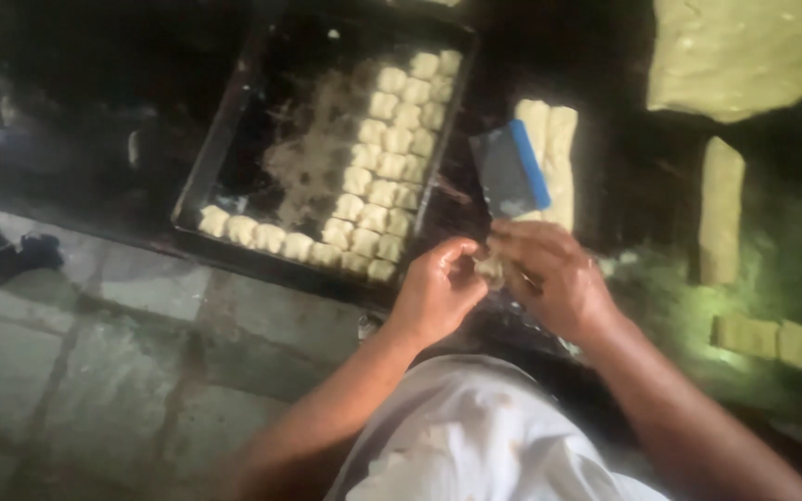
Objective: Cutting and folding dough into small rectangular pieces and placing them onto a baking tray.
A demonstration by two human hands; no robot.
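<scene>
- While both hands meet at the counter's near edge, the left hand [438, 289] and right hand [554, 276] pinch one small dough piece [490, 269] between their fingertips
- Just beyond, a blue-edged scraper [510, 171] lies on a dough strip [554, 158]
- Left of it, the dark baking tray [225, 139] holds rows of cut pieces [392, 158], roughly half filled
- Farther right, another strip [722, 209] and a big dough slab [730, 56] lie uncut, so judging by that, much remains

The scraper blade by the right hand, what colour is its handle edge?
Blue, along the right edge of the grey dough scraper, seen in the head view.
</scene>
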